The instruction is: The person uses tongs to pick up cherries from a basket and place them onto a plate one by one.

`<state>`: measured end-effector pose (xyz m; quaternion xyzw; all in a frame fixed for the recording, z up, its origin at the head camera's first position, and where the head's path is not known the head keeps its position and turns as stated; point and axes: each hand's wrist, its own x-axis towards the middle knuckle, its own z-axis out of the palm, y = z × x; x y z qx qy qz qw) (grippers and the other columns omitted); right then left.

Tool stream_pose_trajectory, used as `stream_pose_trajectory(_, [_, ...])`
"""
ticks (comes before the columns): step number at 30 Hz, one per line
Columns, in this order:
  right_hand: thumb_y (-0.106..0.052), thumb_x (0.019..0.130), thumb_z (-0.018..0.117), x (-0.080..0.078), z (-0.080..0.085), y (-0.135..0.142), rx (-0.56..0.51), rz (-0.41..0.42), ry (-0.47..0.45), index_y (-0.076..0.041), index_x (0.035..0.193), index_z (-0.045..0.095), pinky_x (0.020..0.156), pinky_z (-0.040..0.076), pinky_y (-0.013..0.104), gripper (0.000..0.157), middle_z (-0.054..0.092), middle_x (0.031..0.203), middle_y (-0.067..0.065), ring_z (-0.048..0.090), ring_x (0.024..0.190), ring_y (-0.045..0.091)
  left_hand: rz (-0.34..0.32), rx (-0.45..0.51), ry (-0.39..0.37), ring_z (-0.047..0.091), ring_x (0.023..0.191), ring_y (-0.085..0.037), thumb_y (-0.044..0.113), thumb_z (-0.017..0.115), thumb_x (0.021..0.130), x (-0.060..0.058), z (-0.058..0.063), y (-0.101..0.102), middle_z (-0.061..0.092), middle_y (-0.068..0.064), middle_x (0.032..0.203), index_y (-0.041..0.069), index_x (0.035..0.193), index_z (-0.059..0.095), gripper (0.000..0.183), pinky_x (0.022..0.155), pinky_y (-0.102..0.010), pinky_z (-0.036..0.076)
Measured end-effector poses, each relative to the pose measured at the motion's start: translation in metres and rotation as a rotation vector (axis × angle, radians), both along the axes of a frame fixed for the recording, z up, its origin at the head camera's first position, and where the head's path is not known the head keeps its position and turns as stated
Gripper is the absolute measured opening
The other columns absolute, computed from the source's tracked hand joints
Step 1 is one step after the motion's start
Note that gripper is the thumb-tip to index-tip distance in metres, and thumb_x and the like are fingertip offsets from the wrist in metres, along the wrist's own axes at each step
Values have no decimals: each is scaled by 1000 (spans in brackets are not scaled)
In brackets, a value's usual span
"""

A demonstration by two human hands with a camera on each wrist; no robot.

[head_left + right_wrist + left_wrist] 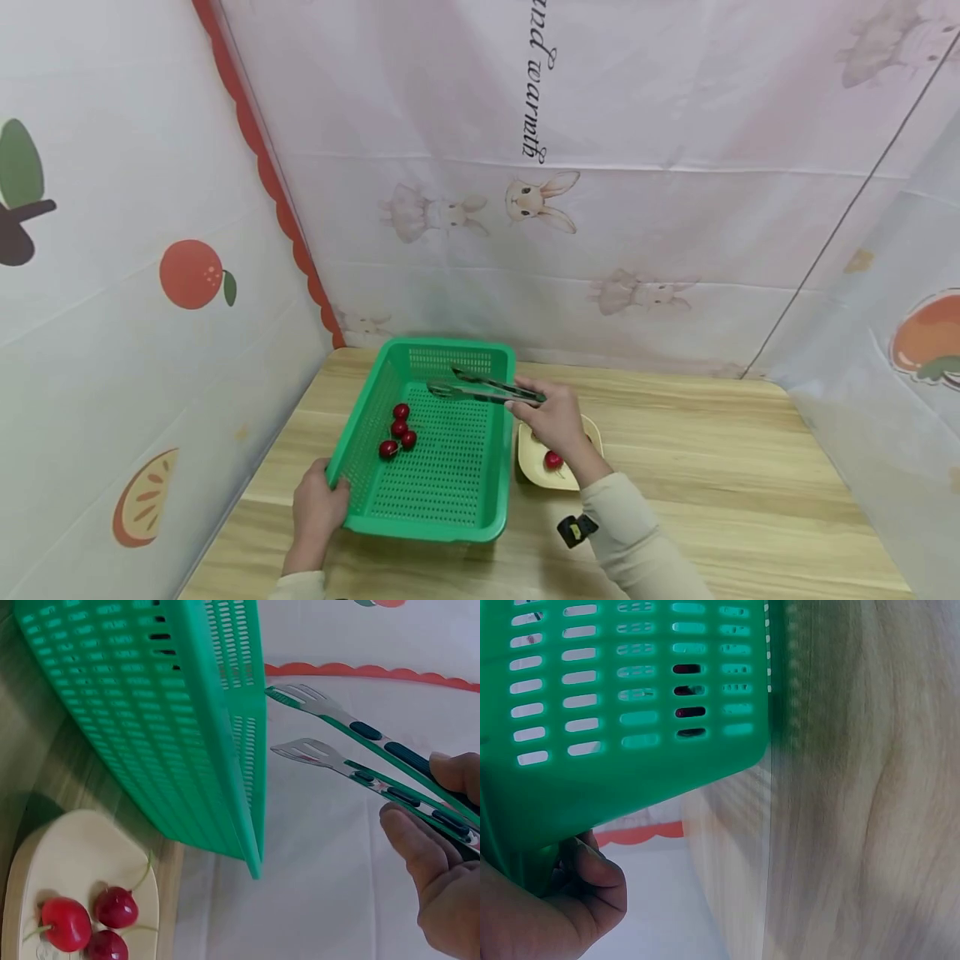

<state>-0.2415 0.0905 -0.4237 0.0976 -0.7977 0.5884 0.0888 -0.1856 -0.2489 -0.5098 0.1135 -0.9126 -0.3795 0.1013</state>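
At the near left corner of a green perforated basket (420, 529), my left hand (318, 504) grips the rim, its fingers curled over the edge. Several red cherries (399, 428) lie together on the basket's floor, toward the left. My right hand (553, 417) holds metal tongs (405, 756) with dark grip pads above the basket's right side. The tongs' slotted tips point left over the basket, spread apart with nothing between them. Beneath my right forearm sits a cream-coloured dish (534, 465), and the right wrist view shows three cherries (66, 924) in it, with stems.
Everything stands on a wooden table (720, 467). A fabric backdrop (637, 217) with rabbit prints rises behind it, close to the basket's far end. On the left is a white wall covering (90, 358) with fruit pictures. A black band (576, 530) is at my right wrist.
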Motion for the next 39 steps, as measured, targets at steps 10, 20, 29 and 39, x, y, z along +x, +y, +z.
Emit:
stream_pose_trajectory(10, [-10,81,71,-20,-2,-30,202,26,-36,-6,119,63,42,36,23,39,68,93,9,39,41,8,-4,7,-24,55,83,-38,-1,51,86,-1,-2,-1,54,-33,101,-17,121,43,39,68,-50,47])
stream_pose_trajectory(20, [-11,84,69,-41,-5,-57,264,88,-46,-1,114,64,54,49,26,32,67,96,14,62,66,13,-18,-14,15,56,82,-39,-1,52,84,-4,1,-1,56,-32,99,-17,118,46,38,69,-52,45])
stream_pose_trajectory(29, [-10,84,68,-48,-11,-82,332,127,-31,-1,110,66,43,38,22,27,55,54,1,42,36,9,-9,-14,1,55,83,-39,0,52,84,-4,-2,-2,56,-31,100,-16,119,46,39,70,-51,45])
stream_pose_trajectory(39, [-7,85,65,-48,-29,-102,383,138,-19,1,108,65,40,33,22,25,50,44,0,36,35,8,-11,8,-9,55,81,-37,-1,51,85,-3,-3,-1,55,-32,99,-17,119,45,38,67,-50,46])
